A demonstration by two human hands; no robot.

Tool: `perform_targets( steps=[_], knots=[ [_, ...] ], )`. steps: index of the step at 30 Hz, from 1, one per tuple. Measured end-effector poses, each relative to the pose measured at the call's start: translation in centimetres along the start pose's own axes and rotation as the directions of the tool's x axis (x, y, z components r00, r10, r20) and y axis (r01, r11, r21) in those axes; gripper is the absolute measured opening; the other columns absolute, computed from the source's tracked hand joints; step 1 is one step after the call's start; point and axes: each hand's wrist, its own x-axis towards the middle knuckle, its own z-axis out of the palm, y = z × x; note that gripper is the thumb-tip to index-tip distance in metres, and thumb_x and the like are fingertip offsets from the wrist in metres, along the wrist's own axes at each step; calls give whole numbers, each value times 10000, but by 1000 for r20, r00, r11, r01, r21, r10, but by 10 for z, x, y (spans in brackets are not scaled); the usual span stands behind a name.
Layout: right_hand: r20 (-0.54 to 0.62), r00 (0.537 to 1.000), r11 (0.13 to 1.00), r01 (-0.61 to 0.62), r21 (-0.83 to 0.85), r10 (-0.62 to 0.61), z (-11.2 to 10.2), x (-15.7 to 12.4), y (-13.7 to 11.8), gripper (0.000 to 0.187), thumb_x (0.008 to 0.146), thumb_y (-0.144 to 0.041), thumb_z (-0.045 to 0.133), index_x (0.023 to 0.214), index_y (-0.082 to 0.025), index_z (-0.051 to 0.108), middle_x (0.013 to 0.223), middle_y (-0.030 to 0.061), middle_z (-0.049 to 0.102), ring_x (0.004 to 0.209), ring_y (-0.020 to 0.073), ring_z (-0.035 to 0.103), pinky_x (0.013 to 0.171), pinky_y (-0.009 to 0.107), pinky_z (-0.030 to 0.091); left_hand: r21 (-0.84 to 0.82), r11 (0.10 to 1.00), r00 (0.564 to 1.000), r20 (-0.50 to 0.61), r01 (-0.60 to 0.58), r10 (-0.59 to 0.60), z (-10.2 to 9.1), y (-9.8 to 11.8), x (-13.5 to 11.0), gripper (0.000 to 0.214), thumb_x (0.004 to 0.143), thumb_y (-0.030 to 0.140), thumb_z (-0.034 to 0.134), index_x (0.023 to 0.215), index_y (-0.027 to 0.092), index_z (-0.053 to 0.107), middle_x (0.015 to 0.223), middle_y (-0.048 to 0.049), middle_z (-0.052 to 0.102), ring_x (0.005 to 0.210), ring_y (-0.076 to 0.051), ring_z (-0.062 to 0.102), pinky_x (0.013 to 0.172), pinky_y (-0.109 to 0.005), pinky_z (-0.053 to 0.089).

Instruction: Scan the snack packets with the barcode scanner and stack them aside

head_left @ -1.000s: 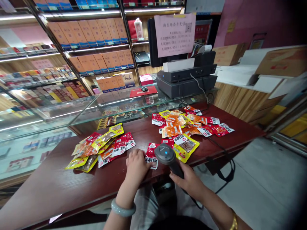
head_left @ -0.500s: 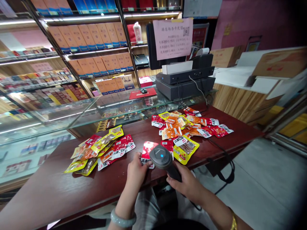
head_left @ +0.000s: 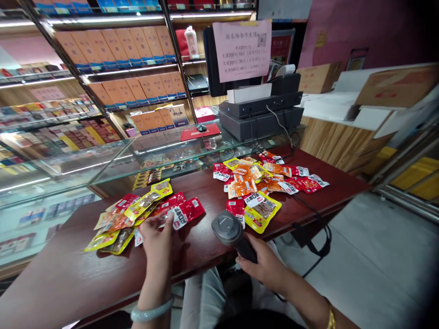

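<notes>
My left hand (head_left: pixel 157 235), with a pale bangle on the wrist, is at the left pile, thumb and fingers closed at the white end of a red and white snack packet (head_left: pixel 192 209). The fingertips are partly hidden. Yellow-edged snack packets (head_left: pixel 146 205) and orange ones lie beside that hand. My right hand (head_left: pixel 262 260) is wrapped round the handle of a dark barcode scanner (head_left: pixel 228 228), held above the front edge of the table. Behind the scanner lies another pile of red, orange and yellow snack packets (head_left: pixel 264 212).
The dark red wooden table (head_left: pixel 113 278) adjoins a glass display counter (head_left: pixel 157 141). A cash drawer (head_left: pixel 260 123) and a monitor with a pink paper notice (head_left: pixel 243 50) stand at the back. A black cable (head_left: pixel 313 210) hangs over the right edge. Cardboard boxes (head_left: pixel 394 87) sit at right.
My left hand has moved left with the red packet from in front of the scanner to the left pile. The scanner stays in my right hand; its blue light no longer shows.
</notes>
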Motion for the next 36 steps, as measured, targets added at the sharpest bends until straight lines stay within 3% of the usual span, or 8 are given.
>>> perform_targets(
  steps=[2, 4, 10, 12, 16, 21, 27, 36],
  knots=[
    [-2, 1000, 1000, -2, 14, 2, -1, -1, 1, 467, 897, -500, 880, 1286, -247, 929, 1214, 131, 1016, 1121, 423, 926, 1047, 536, 754, 96, 992, 991, -98, -87, 96, -1, 4, 0, 363, 948, 487, 869, 1106, 318, 589, 1306, -188, 860, 1391, -496, 818, 1222, -714, 639],
    [-40, 999, 1000, -5, 28, 6, -3, -2, 1, 456, 879, -493, 885, 1264, -252, 921, 1206, 131, 1011, 1126, 426, 923, 1082, 559, 751, 158, 964, 974, -31, -216, 223, 3, 11, -11, 300, 963, 435, 849, 1153, 300, 659, 1465, -229, 849, 1574, -530, 736, 1361, -775, 546],
    [-152, 986, 997, -75, 0, 75, -19, -9, -2, 295, 863, -545, 864, 1015, -297, 819, 896, 35, 873, 894, 355, 833, 1074, 580, 741, 220, 811, 760, 539, -543, 363, 42, 42, -76, 246, 1085, 390, 792, 1275, 243, 842, 1299, -209, 907, 1327, -475, 824, 1183, -620, 647],
    [-198, 976, 994, -103, -26, 96, -27, -12, -1, 323, 848, -578, 865, 1012, -307, 800, 884, 33, 857, 887, 359, 823, 1049, 573, 740, 262, 736, 690, 627, -624, 362, 54, 58, -93, 256, 1101, 369, 794, 1299, 227, 873, 1322, -231, 900, 1353, -478, 806, 1160, -584, 645],
    [-278, 953, 988, -141, -62, 118, -40, -17, 1, 354, 833, -608, 867, 1021, -314, 807, 901, 53, 865, 906, 381, 837, 1019, 566, 739, 343, 649, 657, 678, -679, 330, 64, 97, -110, 156, 1110, 325, 812, 1216, 237, 887, 1308, -240, 880, 1346, -476, 788, 1123, -541, 637],
    [-283, 953, 992, -123, -38, 107, -44, -18, -2, 357, 811, -607, 885, 1014, -319, 825, 890, 48, 871, 897, 379, 841, 976, 542, 746, 362, 700, 665, 715, -616, 215, 63, 117, -103, 118, 1072, 219, 893, 1161, 235, 817, 1295, -243, 896, 1363, -464, 850, 1090, -479, 637],
    [-238, 966, 995, -102, 21, 104, -38, -14, -16, 300, 812, -565, 886, 948, -320, 779, 842, 11, 818, 836, 326, 780, 972, 516, 735, 194, 944, 705, 707, -268, 55, 59, 76, -83, 252, 1080, 233, 864, 1104, 308, 625, 893, -20, 804, 928, -327, 858, 800, -352, 540],
    [-131, 991, 998, -1, 70, 10, -17, -4, -37, 204, 840, -457, 879, 979, -335, 794, 854, -3, 786, 873, 324, 759, 964, 496, 714, -118, 989, 736, 661, -88, 144, 44, 61, -81, 279, 926, 366, 851, 957, 327, 577, 920, -33, 836, 824, -296, 767, 802, -395, 549]
  ],
)
